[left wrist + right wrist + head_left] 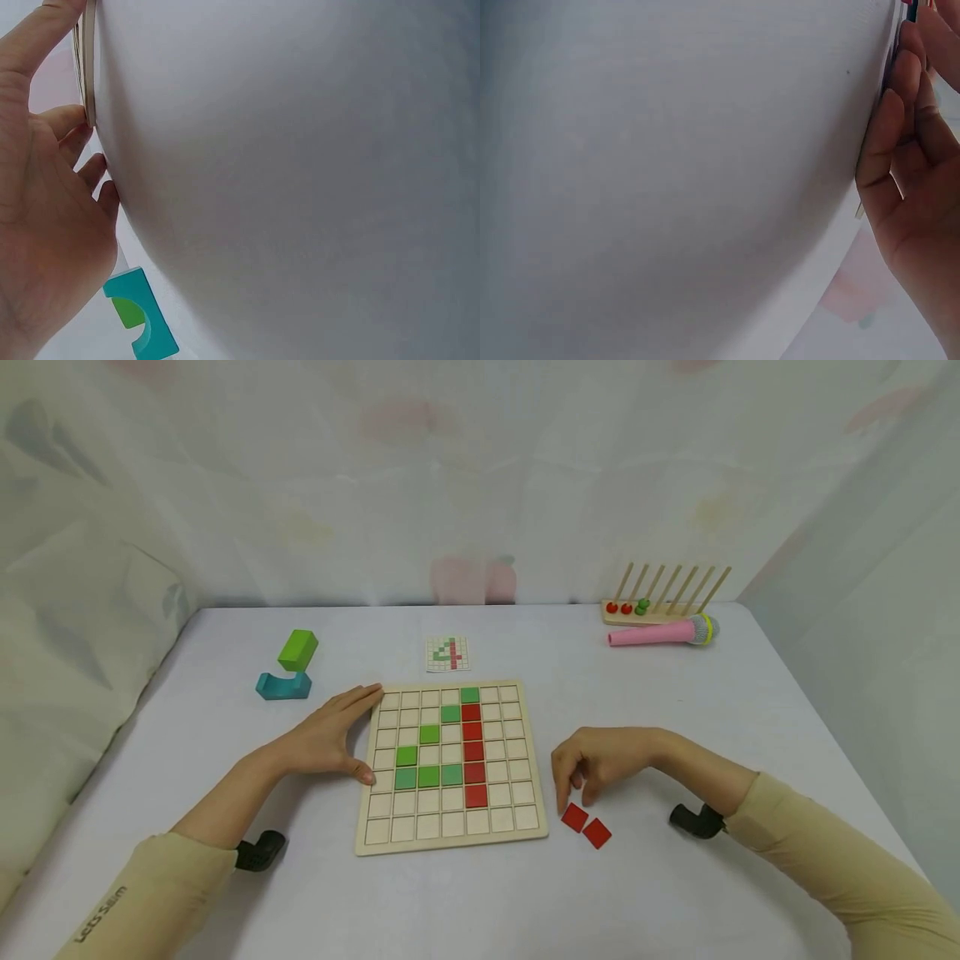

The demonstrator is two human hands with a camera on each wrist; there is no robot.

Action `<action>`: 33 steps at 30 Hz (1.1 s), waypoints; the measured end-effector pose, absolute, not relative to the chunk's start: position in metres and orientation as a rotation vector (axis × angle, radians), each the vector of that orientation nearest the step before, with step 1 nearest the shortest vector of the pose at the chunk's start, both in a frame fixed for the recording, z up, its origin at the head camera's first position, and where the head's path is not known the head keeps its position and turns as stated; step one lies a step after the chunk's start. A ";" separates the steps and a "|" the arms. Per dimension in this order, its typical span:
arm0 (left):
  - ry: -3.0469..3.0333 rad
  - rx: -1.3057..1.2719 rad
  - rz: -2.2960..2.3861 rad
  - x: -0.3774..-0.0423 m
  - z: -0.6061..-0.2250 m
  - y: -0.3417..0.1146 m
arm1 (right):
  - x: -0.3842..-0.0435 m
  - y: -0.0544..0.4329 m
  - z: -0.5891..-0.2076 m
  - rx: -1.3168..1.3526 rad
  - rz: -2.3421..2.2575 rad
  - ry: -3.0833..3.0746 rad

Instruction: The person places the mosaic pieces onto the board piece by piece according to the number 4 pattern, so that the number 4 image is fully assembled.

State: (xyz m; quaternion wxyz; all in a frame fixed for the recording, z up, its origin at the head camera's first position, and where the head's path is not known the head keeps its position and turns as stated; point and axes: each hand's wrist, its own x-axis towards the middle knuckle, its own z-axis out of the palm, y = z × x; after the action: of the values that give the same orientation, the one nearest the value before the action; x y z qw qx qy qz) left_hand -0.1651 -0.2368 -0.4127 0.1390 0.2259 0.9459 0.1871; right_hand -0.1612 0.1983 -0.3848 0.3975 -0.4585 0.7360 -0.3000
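A square wooden grid board (453, 842) lies on the table. Green tiles (429, 734) and a column of red tiles (473, 751) fill some of its cells, forming a figure like a 4. My left hand (324, 737) rests against the board's left edge, thumb and fingers spread and touching its side. To the right of the board, my right hand (603, 760) is lowered with fingers loosely bent. Its fingertips are at a loose red tile (574, 817); whether they press it is unclear. A second red tile (597, 833) lies beside that one.
Behind the board is a small pattern card (447, 654). A green block (298, 650) and a teal arch block (283, 686) stand at the left. A pink microphone (660, 633) lies before a peg stand with beads (645, 619) at the back right.
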 end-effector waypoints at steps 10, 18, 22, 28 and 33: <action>2.735 0.644 0.547 -0.164 -0.412 -0.237 | -0.156 0.196 -0.383 -1.193 -0.706 1.906; 2.732 0.643 0.538 -0.164 -0.411 -0.237 | -0.154 0.193 -0.383 -1.170 -0.625 1.963; 2.730 0.638 0.547 -0.163 -0.409 -0.235 | -0.152 0.190 -0.382 -1.162 -0.583 1.995; 2.728 0.632 0.549 -0.163 -0.408 -0.235 | -0.151 0.187 -0.381 -1.157 -0.571 2.004; 2.728 0.631 0.551 -0.162 -0.408 -0.235 | -0.152 0.188 -0.381 -1.119 -0.597 2.007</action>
State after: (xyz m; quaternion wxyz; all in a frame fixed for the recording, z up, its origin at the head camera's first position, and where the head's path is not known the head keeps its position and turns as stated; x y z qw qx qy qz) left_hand -0.1624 -0.2352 -0.4076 0.1435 0.2189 0.9460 0.1910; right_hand -0.1517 0.1883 -0.3807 0.3746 -0.4370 0.7838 -0.2331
